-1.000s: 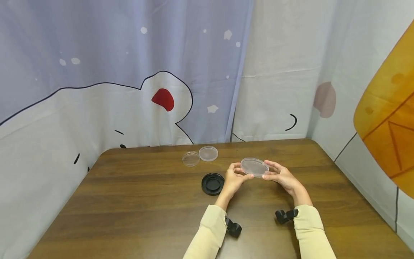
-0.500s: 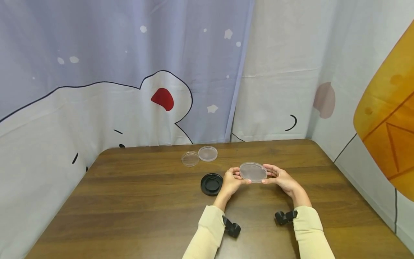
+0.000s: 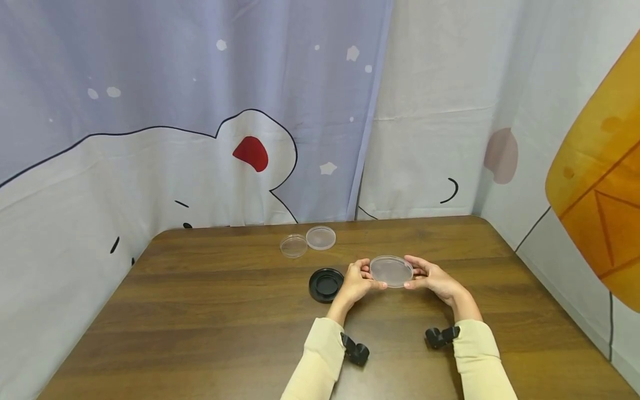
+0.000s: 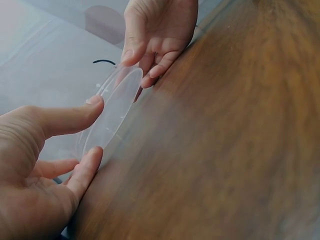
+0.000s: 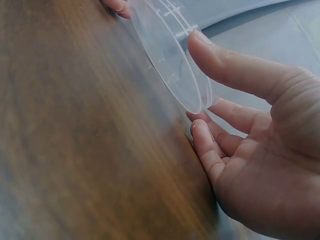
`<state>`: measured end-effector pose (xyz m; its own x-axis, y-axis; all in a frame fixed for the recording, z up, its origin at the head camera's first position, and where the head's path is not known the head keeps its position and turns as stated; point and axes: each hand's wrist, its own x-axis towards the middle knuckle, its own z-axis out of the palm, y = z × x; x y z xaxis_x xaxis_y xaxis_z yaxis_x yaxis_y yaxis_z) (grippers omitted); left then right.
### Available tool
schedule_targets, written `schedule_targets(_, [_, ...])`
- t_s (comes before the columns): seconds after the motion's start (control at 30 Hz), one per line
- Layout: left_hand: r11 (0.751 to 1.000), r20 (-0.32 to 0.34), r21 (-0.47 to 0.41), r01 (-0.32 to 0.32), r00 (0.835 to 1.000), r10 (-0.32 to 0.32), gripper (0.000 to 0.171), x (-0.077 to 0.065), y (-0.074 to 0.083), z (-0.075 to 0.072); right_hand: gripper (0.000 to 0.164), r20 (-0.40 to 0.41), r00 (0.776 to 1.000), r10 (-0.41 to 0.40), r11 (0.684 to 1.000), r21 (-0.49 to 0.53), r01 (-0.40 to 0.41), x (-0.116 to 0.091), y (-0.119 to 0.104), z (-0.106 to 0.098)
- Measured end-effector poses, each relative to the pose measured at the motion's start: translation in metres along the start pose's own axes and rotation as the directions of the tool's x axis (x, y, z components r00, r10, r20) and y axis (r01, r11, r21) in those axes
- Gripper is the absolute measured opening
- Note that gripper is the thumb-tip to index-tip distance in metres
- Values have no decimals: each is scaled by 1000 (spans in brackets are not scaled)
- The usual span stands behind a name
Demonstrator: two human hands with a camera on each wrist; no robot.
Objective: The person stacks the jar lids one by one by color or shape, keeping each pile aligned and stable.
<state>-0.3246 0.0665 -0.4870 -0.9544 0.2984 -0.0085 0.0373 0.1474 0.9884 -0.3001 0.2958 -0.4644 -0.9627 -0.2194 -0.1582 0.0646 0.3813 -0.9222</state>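
A clear round petri dish [image 3: 391, 271], fairly flat, is between both hands over the right middle part of the table. My left hand [image 3: 357, 282] pinches its left edge with thumb and fingers. At the opposite edge my right hand [image 3: 436, 280] grips it the same way. The left wrist view shows the dish's shallow wall and pale underside [image 4: 112, 112], close to the wood. In the right wrist view the right thumb [image 5: 220, 60] lies on the rim and the fingers are below. Whether the dish touches the table cannot be told.
Just left of the left hand lies a black round dish-like piece [image 3: 326, 285] with a raised ring inside. Farther back, a clear petri dish part [image 3: 293, 245] and a frosted-looking one [image 3: 321, 238] lie side by side on the wooden table [image 3: 200, 311]. Printed curtains [image 3: 250, 83] hang behind.
Both hands have lowered the petri dish slightly toward me and the table. The black piece and the two dish parts at the back stay where they were.
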Motion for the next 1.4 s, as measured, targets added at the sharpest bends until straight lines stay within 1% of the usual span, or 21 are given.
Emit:
schedule_targets(0.07, [1000, 17, 0, 6, 1000, -6, 81, 0, 0, 0, 89, 5, 1000, -2, 1000, -2, 2, 0, 1, 0])
schedule_targets(0.33, [1000, 50, -1, -5, 999, 5, 79, 0, 3, 1, 89, 8, 1000, -3, 1000, 3, 3, -4, 1, -4])
schedule_targets(0.5, [1000, 57, 26, -13, 998, 11, 79, 0, 4, 1, 89, 6, 1000, -5, 1000, -18, 5, -4, 1, -5])
schedule_targets(0.63, [996, 66, 86, -35, 997, 29, 78, -1, 6, -1, 89, 7, 1000, -5, 999, -34, 5, -4, 1, -3])
schedule_targets(0.77, [983, 87, 173, -62, 995, 47, 75, -2, 7, -4, 89, 22, 1000, -14, 999, -40, 15, -4, 1, 0])
schedule_targets(0.83, [979, 96, 194, -66, 994, 48, 74, -2, 6, -5, 89, 30, 999, -19, 999, -41, 21, -4, 0, 2])
schedule_targets(0.93, [977, 105, 200, -69, 993, 49, 74, -3, 6, -6, 91, 44, 999, -20, 998, -56, 23, -3, 0, 2])
schedule_targets(1.1, [975, 109, 213, -68, 993, 45, 77, -3, 7, -8, 96, 62, 998, -14, 994, -104, 20, -2, -3, 5])
schedule_targets(1.17, [972, 108, 225, -69, 993, 46, 77, -2, 8, -7, 96, 55, 998, -9, 993, -117, 15, -3, -5, 6])
schedule_targets(1.4, [967, 85, 246, -61, 996, 41, 77, -2, 7, -6, 97, 54, 999, -6, 994, -108, 12, -5, -7, 7])
